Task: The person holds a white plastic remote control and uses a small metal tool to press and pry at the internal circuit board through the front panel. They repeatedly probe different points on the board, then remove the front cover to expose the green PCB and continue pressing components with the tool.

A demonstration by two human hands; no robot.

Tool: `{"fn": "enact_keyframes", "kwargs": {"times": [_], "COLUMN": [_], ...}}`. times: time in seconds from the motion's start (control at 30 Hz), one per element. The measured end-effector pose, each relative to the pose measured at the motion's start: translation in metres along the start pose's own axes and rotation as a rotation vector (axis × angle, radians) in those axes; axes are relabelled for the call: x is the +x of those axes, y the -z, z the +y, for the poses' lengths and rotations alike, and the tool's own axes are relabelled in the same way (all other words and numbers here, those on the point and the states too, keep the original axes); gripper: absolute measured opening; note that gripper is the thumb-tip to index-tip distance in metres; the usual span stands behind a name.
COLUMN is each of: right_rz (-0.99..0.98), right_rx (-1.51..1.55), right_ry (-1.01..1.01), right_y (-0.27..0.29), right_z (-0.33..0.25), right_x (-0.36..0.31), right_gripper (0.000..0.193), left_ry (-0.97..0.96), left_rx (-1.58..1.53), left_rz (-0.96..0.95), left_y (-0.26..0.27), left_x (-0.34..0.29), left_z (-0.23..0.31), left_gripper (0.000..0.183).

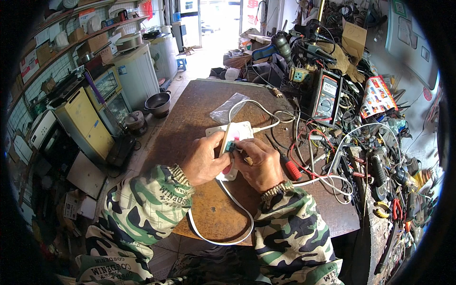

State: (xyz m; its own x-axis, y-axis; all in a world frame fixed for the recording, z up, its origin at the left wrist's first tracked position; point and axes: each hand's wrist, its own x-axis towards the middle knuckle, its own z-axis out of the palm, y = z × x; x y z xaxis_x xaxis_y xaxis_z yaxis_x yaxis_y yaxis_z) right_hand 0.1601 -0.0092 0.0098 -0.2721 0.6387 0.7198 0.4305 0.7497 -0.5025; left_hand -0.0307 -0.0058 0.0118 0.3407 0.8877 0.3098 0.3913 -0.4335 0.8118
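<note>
Over the wooden table, my left hand [204, 159] grips a long white plastic casing [230, 130], its thumb and fingers closed along the casing's side. A small teal part [229, 146] sits at the casing, between my two hands. My right hand [260, 164] pinches at this teal part, and its fingers partly cover it. Behind and beside the casing lies another white plastic shell [245, 129], with a bit of pink inside. One white cord [267, 125] leaves the shell's far right corner. A flat white cable [245, 209] loops below my hands toward the table's near edge.
A clear plastic bag [229, 110] lies at the far side of the wooden table [183, 111]. On the right are a red-handled tool [290, 168], a multimeter [327, 97], tangled wires and pliers [397, 209]. Left, on the floor, stands a dark pot [158, 103].
</note>
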Motion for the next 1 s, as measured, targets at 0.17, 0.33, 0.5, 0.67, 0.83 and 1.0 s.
{"fn": "enact_keyframes", "kwargs": {"times": [0.17,0.33,0.5,0.67,0.83,1.0], "right_rz": [-0.019,-0.036,-0.026,-0.033,-0.031,-0.028], "right_rx": [0.008,0.033,0.02,0.029,0.04,0.029], "right_ry": [0.033,0.022,0.002,-0.003,-0.002,-0.012], "right_y": [-0.002,-0.005,-0.004,-0.002,-0.005,-0.004], "right_z": [-0.002,0.0,0.003,0.003,0.0,0.002], "right_x": [0.002,0.001,-0.001,-0.001,0.001,0.0], "right_gripper": [0.027,0.032,0.03,0.029,0.026,0.026], "left_ry": [0.028,0.021,0.005,-0.016,0.004,0.005], "left_rx": [0.028,0.057,0.027,0.086,0.045,0.025], "left_rz": [0.015,0.022,0.014,0.009,0.024,0.018], "left_y": [0.006,0.008,0.004,0.005,0.007,0.004], "left_x": [-0.005,-0.005,-0.003,-0.002,-0.006,-0.004], "left_z": [0.006,0.006,0.001,0.008,0.007,0.006], "left_gripper": [0.036,0.035,0.035,0.037,0.036,0.035]}}
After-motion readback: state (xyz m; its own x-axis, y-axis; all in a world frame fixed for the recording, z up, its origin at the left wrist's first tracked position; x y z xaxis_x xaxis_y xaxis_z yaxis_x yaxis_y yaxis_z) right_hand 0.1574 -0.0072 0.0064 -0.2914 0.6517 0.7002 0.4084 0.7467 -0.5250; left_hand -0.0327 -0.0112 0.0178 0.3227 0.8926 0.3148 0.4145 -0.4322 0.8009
